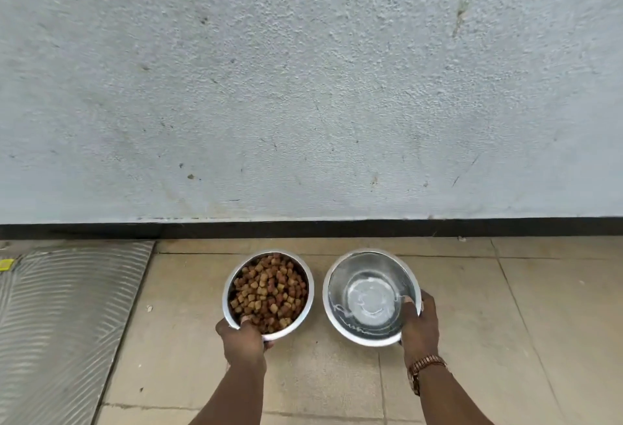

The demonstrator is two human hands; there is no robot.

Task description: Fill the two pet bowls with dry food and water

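Note:
Two steel pet bowls sit side by side on the tiled floor near the wall. The left bowl (226, 293) is full of brown dry food pieces. My left hand (243, 340) grips its near rim, thumb inside over the kibble. The right bowl (328, 293) holds clear water that ripples and shines. My right hand (419, 326) grips its near right rim, thumb inside the bowl. A watch with a brown strap is on my right wrist.
A pale rough wall (303, 87) with a dark skirting strip (303, 229) rises just behind the bowls. A grey ribbed mat (60, 323) lies on the floor to the left. Beige floor tiles (505, 323) extend right and toward me.

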